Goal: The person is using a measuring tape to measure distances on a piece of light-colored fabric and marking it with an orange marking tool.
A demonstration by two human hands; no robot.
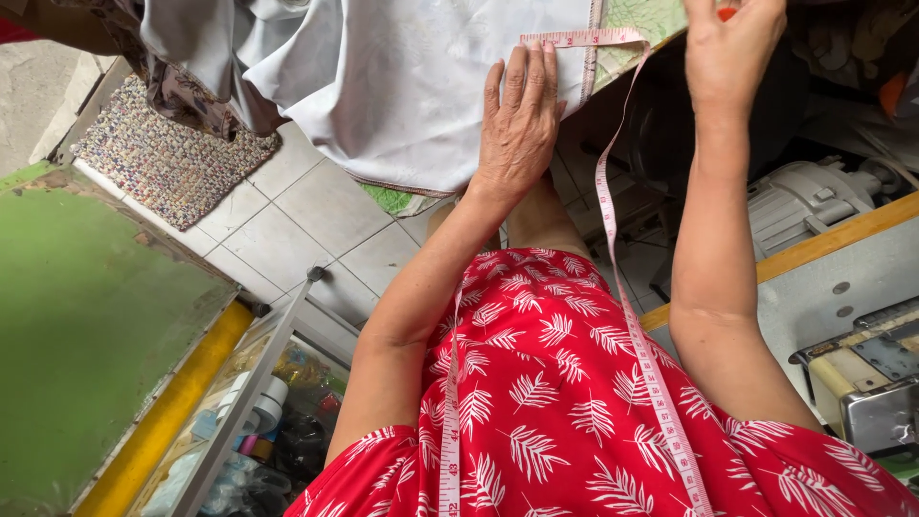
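Note:
A pale grey-white cloth (402, 86) lies spread over a table edge and hangs down toward the floor. My left hand (522, 120) rests flat on it, fingers together, pinning a pink measuring tape (579, 38) along the cloth's edge. The tape runs down from there and hangs around my neck over my red leaf-print dress. My right hand (732, 43) is raised at the top edge, fingers closed around something small and orange-red; the thing is mostly hidden.
A green glass-topped cabinet (86, 325) with a yellow rim stands at left, spools and small items inside. A woven mat (168, 158) lies on the tiled floor. A sewing machine table and motor (823, 196) stand at right.

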